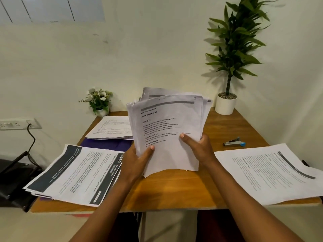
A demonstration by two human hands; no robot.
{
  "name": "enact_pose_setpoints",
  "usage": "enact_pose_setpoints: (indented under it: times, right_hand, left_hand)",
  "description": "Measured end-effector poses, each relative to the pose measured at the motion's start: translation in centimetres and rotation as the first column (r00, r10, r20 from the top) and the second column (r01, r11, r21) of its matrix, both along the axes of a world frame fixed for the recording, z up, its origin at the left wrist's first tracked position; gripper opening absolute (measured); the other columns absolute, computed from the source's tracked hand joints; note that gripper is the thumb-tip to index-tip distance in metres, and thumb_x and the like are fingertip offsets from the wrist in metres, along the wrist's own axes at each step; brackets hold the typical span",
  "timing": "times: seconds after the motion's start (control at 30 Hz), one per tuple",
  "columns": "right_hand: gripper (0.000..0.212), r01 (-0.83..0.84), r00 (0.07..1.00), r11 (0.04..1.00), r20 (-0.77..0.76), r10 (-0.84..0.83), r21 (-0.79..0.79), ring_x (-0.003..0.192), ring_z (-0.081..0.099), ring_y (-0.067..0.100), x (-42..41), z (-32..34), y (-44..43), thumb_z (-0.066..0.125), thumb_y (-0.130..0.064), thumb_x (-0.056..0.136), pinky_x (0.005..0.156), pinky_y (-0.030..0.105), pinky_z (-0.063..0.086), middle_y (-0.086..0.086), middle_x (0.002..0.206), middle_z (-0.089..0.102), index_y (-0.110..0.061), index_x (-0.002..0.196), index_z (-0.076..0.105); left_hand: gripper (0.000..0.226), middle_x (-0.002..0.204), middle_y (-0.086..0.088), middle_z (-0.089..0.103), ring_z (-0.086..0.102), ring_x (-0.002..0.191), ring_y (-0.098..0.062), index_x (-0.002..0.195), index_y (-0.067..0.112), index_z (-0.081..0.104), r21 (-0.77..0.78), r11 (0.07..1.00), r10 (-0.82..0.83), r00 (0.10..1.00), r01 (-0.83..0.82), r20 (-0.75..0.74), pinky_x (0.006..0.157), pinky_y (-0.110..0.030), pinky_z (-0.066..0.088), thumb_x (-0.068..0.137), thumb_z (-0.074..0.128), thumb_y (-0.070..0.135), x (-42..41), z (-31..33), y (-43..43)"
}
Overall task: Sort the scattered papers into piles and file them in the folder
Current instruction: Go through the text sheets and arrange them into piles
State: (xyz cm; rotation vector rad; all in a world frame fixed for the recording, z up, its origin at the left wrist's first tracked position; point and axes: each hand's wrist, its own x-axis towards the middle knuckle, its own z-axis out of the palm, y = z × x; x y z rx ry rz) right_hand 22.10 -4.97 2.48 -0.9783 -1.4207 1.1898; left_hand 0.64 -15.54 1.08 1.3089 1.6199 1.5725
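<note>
I hold a thick stack of printed papers (167, 130) upright above the middle of the wooden table (174, 189). My left hand (136, 159) grips its lower left edge, thumb on the front sheet. My right hand (197, 147) grips its right side, thumb pressed on the front page. A pile with dark headers (75, 173) lies at the left, partly over a purple folder (106, 144). Another pile of white sheets (111, 127) rests on the folder's far end. A further pile (269, 173) lies at the right, overhanging the table edge.
A blue and grey stapler (234, 142) lies at the right rear. A small flower pot (99, 102) and a tall potted plant (227, 103) stand at the back corners. A black chair (14, 179) and a wall socket with cable (19, 124) are at the left.
</note>
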Motion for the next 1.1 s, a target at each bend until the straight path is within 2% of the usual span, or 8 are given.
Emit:
enact_pose_setpoints:
  times: [0.1, 0.2, 0.43, 0.57, 0.7, 0.83, 1.0, 1.1]
  right_hand:
    - [0.014, 0.021, 1.000, 0.999, 0.018, -0.022, 0.044, 0.073, 0.071, 0.000, 0.1, 1.7, 0.2, 0.082, -0.032, 0.083, 0.060, 0.012, 0.050, -0.018, 0.075, 0.073, -0.025, 0.085, 0.069]
    - [0.034, 0.065, 0.998, 0.992, 0.005, -0.066, 0.105, 0.049, 0.057, -0.001, 0.0, 3.2, 0.6, 0.083, -0.030, 0.083, 0.047, 0.014, 0.040, -0.014, 0.052, 0.060, -0.019, 0.063, 0.058]
    - [0.019, -0.089, 0.994, 0.996, 0.067, 0.086, 0.032, 0.084, 0.070, -0.008, -0.3, 1.1, 0.2, 0.082, -0.025, 0.084, 0.069, 0.012, 0.053, -0.022, 0.087, 0.075, -0.030, 0.099, 0.069]
    - [0.028, -0.071, 0.997, 0.997, 0.004, 0.071, 0.020, 0.089, 0.074, 0.007, -0.1, 2.2, 0.1, 0.081, -0.041, 0.078, 0.074, 0.023, 0.058, -0.013, 0.093, 0.078, -0.025, 0.099, 0.073]
    - [0.010, -0.034, 0.997, 0.994, -0.059, 0.040, 0.102, 0.067, 0.070, 0.002, -0.1, 2.8, -0.2, 0.078, -0.023, 0.088, 0.057, 0.015, 0.051, -0.015, 0.070, 0.073, -0.019, 0.083, 0.070]
    - [0.018, -0.029, 0.998, 0.997, -0.052, 0.033, 0.065, 0.089, 0.072, 0.000, -0.8, 0.8, -1.2, 0.080, -0.030, 0.082, 0.069, 0.016, 0.055, -0.022, 0.089, 0.076, -0.027, 0.098, 0.072]
    - [0.022, -0.014, 0.994, 0.997, -0.111, 0.023, 0.080, 0.099, 0.073, 0.007, -0.6, 1.3, -0.8, 0.080, -0.029, 0.084, 0.077, 0.022, 0.060, -0.017, 0.101, 0.077, -0.029, 0.105, 0.071]
    - [0.017, -0.031, 0.999, 0.999, -0.012, 0.031, 0.033, 0.096, 0.072, 0.005, -0.8, 0.7, -0.3, 0.080, -0.033, 0.084, 0.076, 0.018, 0.058, -0.020, 0.095, 0.076, -0.033, 0.099, 0.071]
  left_hand:
    - [0.043, 0.110, 0.015, 0.068, 0.070, 0.092, 0.003, 0.123, 0.031, 0.057, 0.011, 1.000, 0.005, 0.998, -0.006, 0.067, 0.065, -0.016, 0.057, 0.085, 0.073, 0.044, 0.4, 1.5, 0.2]
    - [0.052, 0.111, 0.010, 0.070, 0.073, 0.093, -0.003, 0.131, 0.024, 0.050, 0.130, 0.985, 0.084, 0.977, -0.111, 0.198, 0.065, -0.018, 0.058, 0.087, 0.075, 0.037, 0.1, 3.9, 0.8]
    - [0.020, 0.096, 0.017, 0.071, 0.072, 0.090, -0.002, 0.110, 0.036, 0.061, -0.033, 0.996, -0.077, 0.994, 0.080, 0.083, 0.062, -0.013, 0.054, 0.093, 0.070, 0.034, 1.0, 1.2, 1.3]
    - [0.029, 0.109, 0.013, 0.071, 0.073, 0.100, -0.012, 0.121, 0.032, 0.058, 0.056, 0.998, 0.002, 0.985, -0.012, 0.171, 0.066, -0.017, 0.057, 0.094, 0.068, 0.033, 1.1, 1.3, 0.7]
    - [0.033, 0.115, 0.005, 0.071, 0.073, 0.102, -0.014, 0.126, 0.023, 0.054, 0.263, 0.956, 0.050, 0.960, -0.126, 0.276, 0.071, -0.027, 0.062, 0.095, 0.066, 0.025, 1.5, 3.2, 0.7]
    - [0.028, 0.105, 0.011, 0.074, 0.073, 0.099, -0.012, 0.120, 0.033, 0.056, 0.138, 0.988, 0.036, 0.971, -0.070, 0.235, 0.067, -0.022, 0.059, 0.094, 0.067, 0.032, 2.1, 1.6, 0.4]
    - [0.022, 0.104, 0.009, 0.073, 0.073, 0.095, -0.006, 0.118, 0.024, 0.055, 0.212, 0.974, 0.029, 0.971, -0.080, 0.236, 0.066, -0.021, 0.059, 0.098, 0.063, 0.022, 2.1, 2.7, 0.4]
    - [0.029, 0.106, 0.008, 0.072, 0.073, 0.097, -0.010, 0.124, 0.023, 0.058, 0.089, 0.995, 0.014, 0.975, -0.035, 0.222, 0.067, -0.018, 0.058, 0.097, 0.065, 0.030, 1.2, 2.3, 1.4]
